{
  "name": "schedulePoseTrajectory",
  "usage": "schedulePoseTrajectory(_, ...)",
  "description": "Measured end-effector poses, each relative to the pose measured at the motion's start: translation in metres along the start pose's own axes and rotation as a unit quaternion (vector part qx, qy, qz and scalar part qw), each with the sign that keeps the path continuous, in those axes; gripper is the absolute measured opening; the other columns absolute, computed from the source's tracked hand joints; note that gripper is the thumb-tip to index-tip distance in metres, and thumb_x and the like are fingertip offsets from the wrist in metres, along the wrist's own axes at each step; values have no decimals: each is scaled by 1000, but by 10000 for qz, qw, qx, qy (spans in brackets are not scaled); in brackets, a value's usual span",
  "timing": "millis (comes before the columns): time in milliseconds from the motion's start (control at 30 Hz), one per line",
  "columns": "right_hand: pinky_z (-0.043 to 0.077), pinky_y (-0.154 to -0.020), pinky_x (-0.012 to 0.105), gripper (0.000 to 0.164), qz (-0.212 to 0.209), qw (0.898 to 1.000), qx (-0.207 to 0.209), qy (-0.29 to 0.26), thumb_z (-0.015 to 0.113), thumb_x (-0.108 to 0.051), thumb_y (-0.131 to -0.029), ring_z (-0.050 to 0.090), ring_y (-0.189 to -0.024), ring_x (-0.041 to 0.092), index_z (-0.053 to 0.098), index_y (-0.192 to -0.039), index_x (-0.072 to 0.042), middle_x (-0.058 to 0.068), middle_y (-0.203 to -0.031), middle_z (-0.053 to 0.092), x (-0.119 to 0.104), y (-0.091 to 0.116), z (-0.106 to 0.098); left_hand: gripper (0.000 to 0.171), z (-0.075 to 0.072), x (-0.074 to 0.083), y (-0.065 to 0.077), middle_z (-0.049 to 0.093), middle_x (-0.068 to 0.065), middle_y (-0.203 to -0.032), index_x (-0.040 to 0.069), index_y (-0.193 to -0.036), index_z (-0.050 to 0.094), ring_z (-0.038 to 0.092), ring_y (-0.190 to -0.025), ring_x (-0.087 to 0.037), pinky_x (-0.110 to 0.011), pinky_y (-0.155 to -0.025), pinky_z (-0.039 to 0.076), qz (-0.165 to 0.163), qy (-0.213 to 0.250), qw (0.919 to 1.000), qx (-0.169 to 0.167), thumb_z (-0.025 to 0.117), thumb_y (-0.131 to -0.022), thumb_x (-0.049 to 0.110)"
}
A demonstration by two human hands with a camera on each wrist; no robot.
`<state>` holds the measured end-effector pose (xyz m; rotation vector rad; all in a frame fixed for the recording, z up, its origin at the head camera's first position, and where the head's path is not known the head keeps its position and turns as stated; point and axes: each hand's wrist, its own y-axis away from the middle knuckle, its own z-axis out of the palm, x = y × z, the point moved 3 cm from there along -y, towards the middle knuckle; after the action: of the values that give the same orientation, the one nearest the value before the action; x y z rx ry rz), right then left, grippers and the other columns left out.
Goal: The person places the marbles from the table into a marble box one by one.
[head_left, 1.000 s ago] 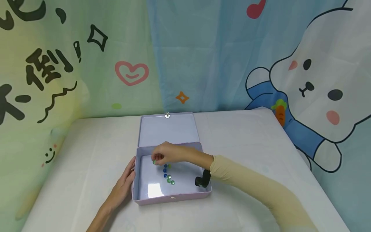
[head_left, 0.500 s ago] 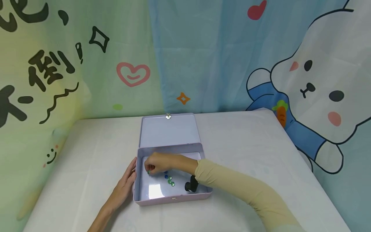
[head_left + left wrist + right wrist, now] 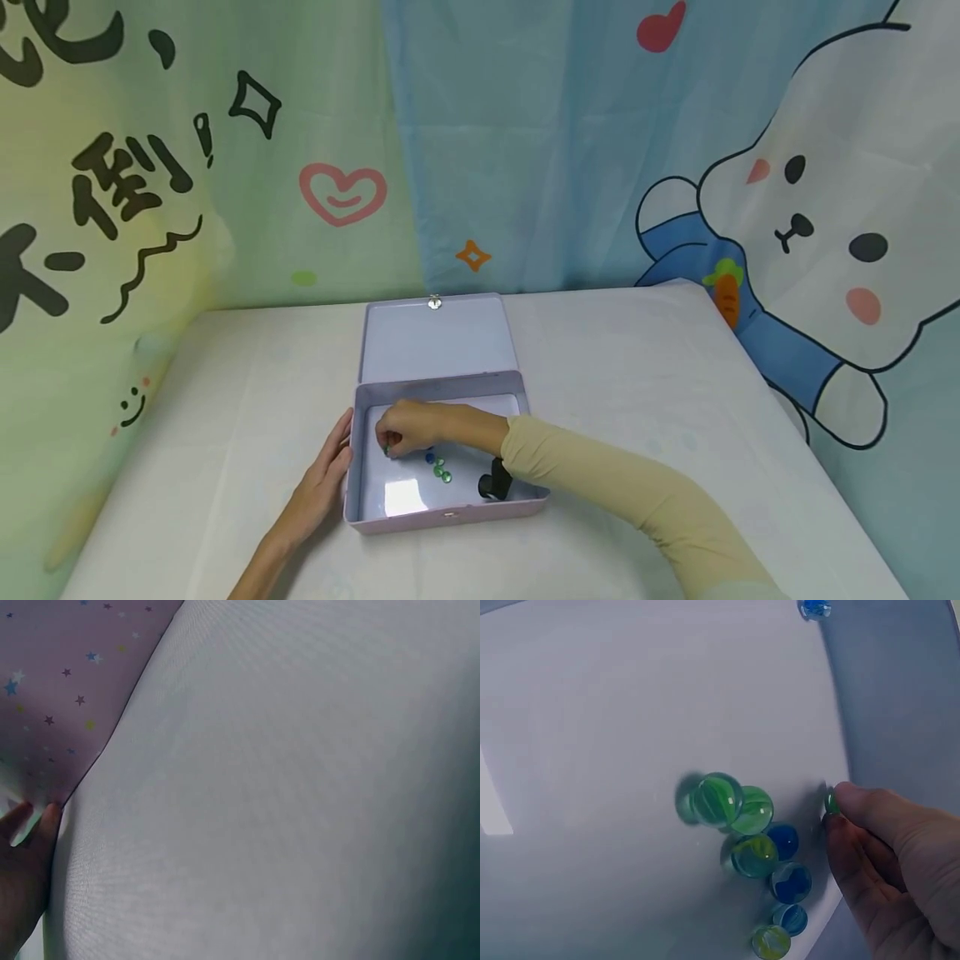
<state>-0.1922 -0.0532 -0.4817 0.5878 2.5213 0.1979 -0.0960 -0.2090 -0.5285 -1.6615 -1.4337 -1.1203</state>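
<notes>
A pale lilac tin box [image 3: 408, 524] stands on the table with its lid [image 3: 437, 342] folded back. Inside it, my right hand [image 3: 412, 427] pinches a green glass marble [image 3: 831, 801] between thumb and fingertips, low over the floor near a side wall. Beside those fingers in the right wrist view lies a bunch of marbles: clear green ones [image 3: 717, 800], a yellow-green one [image 3: 755, 856] and blue ones [image 3: 790, 883]. My left hand [image 3: 318, 482] touches the box's left wall from outside, fingers extended. The left wrist view shows its fingertips at the star-printed side [image 3: 75, 682].
Another blue marble [image 3: 814, 608] lies apart by the wall, at the top of the right wrist view. A black wrist camera [image 3: 495, 481] hangs from the right wrist above the box. White cloth [image 3: 637, 367] covers the table, and a printed curtain [image 3: 487, 150] hangs behind.
From a second ago, my right hand has moved left and nearer within the box, the green marble still pinched. Over the last half second it has barely shifted. The left hand stays at the wall.
</notes>
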Motion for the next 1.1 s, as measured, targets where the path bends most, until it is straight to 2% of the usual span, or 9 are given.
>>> schedulePoseTrajectory(200,41,-65,6,20,56,10000,54,-44,71,-19,-89,54,-72,0,70,-103,-5,3,-91,72,-1,3,-5,54,-1,-2,0,22,-12,-162,37,-155,11,30,-142,-47,-67,-105,34,-62,28,10000,-23,30,-106,26)
schedulePoseTrajectory(367,44,-70,8,29,113,9993,267,-245,70,-20,-90,56,-76,3,69,-111,-1,5,-94,71,-4,12,-20,53,-1,-3,-1,21,-12,-162,35,-156,11,29,-143,-47,-68,-105,34,-66,73,9999,-36,29,-106,28)
schedulePoseTrajectory(500,45,-75,10,31,109,9962,523,-692,68,-22,-91,56,-79,3,68,-116,-2,2,-94,70,-5,27,-36,53,-1,-3,-1,21,-12,-162,35,-156,11,29,-143,-46,-68,-106,32,-70,114,9999,-19,29,-106,27)
schedulePoseTrajectory(567,47,-77,11,30,47,9914,693,-1109,68,-21,-91,57,-81,3,69,-115,-3,3,-96,70,-6,39,-43,53,0,-3,-1,22,-12,-162,36,-155,12,29,-143,-45,-67,-106,32,-86,126,9999,1,30,-106,27)
schedulePoseTrajectory(733,52,-79,14,24,-161,9703,1327,-2016,68,-18,-91,59,-84,2,70,-112,-6,4,-98,71,-9,78,-57,53,0,-4,0,22,-11,-162,39,-155,12,30,-143,-44,-66,-106,33,-104,73,9999,17,30,-106,29)
schedulePoseTrajectory(867,55,-82,20,22,-94,9505,1937,-2428,66,-18,-92,63,-89,4,69,-112,-8,3,-102,71,-12,118,-70,53,0,-3,1,22,-12,-162,37,-155,12,30,-143,-45,-67,-107,32,-14,85,10000,35,30,-106,25)
schedulePoseTrajectory(967,55,-85,23,20,252,9331,2419,-2651,65,-18,-93,64,-93,9,69,-112,-10,3,-106,71,-7,147,-77,54,0,-2,1,23,-12,-161,36,-155,12,29,-143,-45,-68,-107,31,4,63,10000,54,30,-106,24)
schedulePoseTrajectory(1100,57,-83,26,20,939,9022,3018,-2936,63,-20,-95,66,-92,18,68,-112,-12,6,-107,69,10,184,-75,54,0,0,1,23,-14,-161,34,-156,12,29,-143,-46,-68,-106,31,14,37,10000,29,31,-106,23)
